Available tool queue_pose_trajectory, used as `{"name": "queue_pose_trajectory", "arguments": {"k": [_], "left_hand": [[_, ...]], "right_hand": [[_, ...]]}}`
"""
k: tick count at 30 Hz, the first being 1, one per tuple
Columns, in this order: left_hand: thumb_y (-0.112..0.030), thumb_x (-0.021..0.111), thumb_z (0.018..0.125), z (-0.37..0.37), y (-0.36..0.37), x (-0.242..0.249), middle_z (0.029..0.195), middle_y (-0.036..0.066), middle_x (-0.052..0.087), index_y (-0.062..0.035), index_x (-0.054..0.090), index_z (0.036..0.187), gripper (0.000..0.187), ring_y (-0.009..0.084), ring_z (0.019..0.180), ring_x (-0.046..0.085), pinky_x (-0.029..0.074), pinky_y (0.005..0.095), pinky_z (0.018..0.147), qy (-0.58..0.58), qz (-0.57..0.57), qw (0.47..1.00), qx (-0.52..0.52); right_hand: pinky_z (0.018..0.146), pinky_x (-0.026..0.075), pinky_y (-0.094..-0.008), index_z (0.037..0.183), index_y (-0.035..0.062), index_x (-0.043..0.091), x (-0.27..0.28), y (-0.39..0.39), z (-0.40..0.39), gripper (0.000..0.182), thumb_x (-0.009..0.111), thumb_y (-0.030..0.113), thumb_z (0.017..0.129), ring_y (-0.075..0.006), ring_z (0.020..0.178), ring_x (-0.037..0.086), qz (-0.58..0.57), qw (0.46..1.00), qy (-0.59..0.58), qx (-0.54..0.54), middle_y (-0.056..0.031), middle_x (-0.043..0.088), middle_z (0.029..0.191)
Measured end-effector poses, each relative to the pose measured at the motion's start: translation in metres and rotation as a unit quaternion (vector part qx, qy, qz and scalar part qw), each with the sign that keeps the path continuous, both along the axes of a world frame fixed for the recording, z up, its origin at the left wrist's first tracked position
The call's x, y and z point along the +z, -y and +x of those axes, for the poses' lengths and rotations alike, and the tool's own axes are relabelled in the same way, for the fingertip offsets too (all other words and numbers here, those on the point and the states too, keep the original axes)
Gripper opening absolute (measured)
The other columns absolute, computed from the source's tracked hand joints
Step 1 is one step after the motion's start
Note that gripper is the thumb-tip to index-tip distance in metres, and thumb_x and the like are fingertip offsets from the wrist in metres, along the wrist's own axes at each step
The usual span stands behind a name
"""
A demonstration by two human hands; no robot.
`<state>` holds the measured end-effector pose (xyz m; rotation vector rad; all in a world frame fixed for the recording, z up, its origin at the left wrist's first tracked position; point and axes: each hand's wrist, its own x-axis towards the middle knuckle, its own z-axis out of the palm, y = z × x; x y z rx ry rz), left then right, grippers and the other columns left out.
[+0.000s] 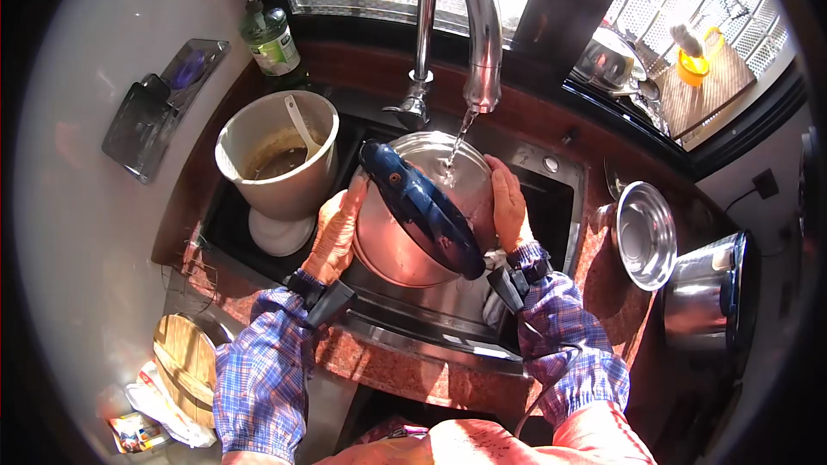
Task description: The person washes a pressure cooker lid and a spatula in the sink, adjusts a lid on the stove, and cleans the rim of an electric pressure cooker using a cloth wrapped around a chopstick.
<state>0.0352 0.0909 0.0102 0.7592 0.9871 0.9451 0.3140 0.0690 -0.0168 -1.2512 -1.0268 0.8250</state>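
Note:
A round steel pot lid (392,250) with a thick dark blue handle (422,207) across its top is held tilted over the sink. Gripping its left rim is my left hand (334,232). My right hand (510,211) lies along the opposite rim, fingers pointing up toward the tap. From the chrome faucet (484,60), water (457,142) runs onto the upper part of the lid. A whitish cloth (494,297) shows near my right wrist, partly covered. What lies under the lid is hidden.
A pale pot (289,181) with brownish liquid and a ladle (303,125) stands left. Behind it is a green soap bottle (274,43). At right are a steel bowl (646,237) and a steel pot (702,293). A wooden board (183,362) leans lower left.

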Motion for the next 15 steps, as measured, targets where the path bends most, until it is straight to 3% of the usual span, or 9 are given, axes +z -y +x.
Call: {"name": "queue_pose_trajectory", "arguments": {"k": [2,3,4,6,7,9,13,15], "left_hand": [[-0.052,0.072,0.085,0.006,0.003,0.012,0.104,0.005,0.064,0.0006,0.059,0.110,0.059,0.0119,0.094,0.059,0.049,0.0299,0.086,0.039,0.039,0.998,0.041],[-0.050,0.072,0.085,0.006,0.000,0.002,0.104,0.005,0.064,0.0011,0.059,0.110,0.058,0.0117,0.092,0.059,0.049,0.0294,0.085,0.058,0.044,0.996,0.052],[-0.050,0.072,0.085,0.007,-0.002,-0.004,0.104,0.005,0.064,0.0011,0.059,0.110,0.058,0.0117,0.092,0.059,0.049,0.0294,0.085,0.059,0.048,0.996,0.050],[-0.049,0.072,0.086,0.012,-0.002,-0.010,0.103,0.005,0.064,0.0008,0.060,0.109,0.056,0.0117,0.092,0.059,0.049,0.0288,0.085,0.079,0.035,0.992,0.094],[-0.047,0.071,0.087,0.015,-0.001,-0.013,0.102,0.004,0.065,0.0001,0.062,0.108,0.053,0.0113,0.091,0.059,0.048,0.0283,0.084,0.073,0.025,0.990,0.114],[-0.048,0.070,0.088,0.016,0.005,-0.014,0.101,0.004,0.065,-0.0009,0.063,0.107,0.051,0.0111,0.091,0.059,0.048,0.0281,0.083,0.059,0.038,0.990,0.122],[-0.049,0.066,0.091,0.021,0.016,-0.006,0.100,0.002,0.066,-0.0033,0.065,0.105,0.048,0.0099,0.090,0.059,0.048,0.0272,0.081,0.027,0.023,0.990,0.140],[-0.050,0.065,0.091,0.024,0.022,-0.001,0.100,0.002,0.066,-0.0034,0.065,0.105,0.048,0.0097,0.090,0.059,0.048,0.0270,0.081,0.034,0.008,0.989,0.142]], "right_hand": [[0.099,0.039,-0.0333,0.122,0.0013,0.059,0.021,0.006,-0.004,0.034,0.049,0.023,0.099,-0.0250,0.111,0.053,0.069,0.966,0.237,-0.077,-0.0140,0.058,0.119],[0.102,0.037,-0.0381,0.122,0.0021,0.057,0.031,0.017,-0.007,0.033,0.055,0.021,0.094,-0.0297,0.115,0.048,0.089,0.949,0.294,-0.071,-0.0167,0.052,0.120],[0.102,0.036,-0.0413,0.117,0.0027,0.057,0.036,0.032,-0.018,0.033,0.061,0.022,0.091,-0.0296,0.107,0.053,0.090,0.965,0.237,-0.061,-0.0148,0.056,0.113],[0.092,0.042,-0.0431,0.113,0.0032,0.059,0.056,0.057,-0.040,0.035,0.066,0.027,0.088,-0.0299,0.098,0.057,0.030,0.980,0.184,0.068,-0.0132,0.060,0.103],[0.092,0.042,-0.0431,0.113,0.0032,0.059,0.058,0.058,-0.043,0.035,0.066,0.027,0.088,-0.0299,0.098,0.057,0.030,0.980,0.184,0.066,-0.0132,0.060,0.103],[0.076,0.047,-0.0364,0.109,0.0048,0.058,0.060,0.058,-0.047,0.036,0.070,0.030,0.086,-0.0269,0.088,0.061,0.137,0.880,0.454,0.021,-0.0108,0.063,0.093],[0.067,0.047,-0.0377,0.097,0.0052,0.061,0.066,0.061,-0.054,0.035,0.071,0.037,0.084,-0.0309,0.076,0.063,0.077,0.886,0.457,0.023,-0.0122,0.064,0.078],[0.060,0.047,-0.0403,0.082,0.0041,0.061,0.072,0.060,-0.058,0.035,0.066,0.039,0.088,-0.0334,0.064,0.062,0.032,0.873,0.485,0.025,-0.0133,0.063,0.069]]}}
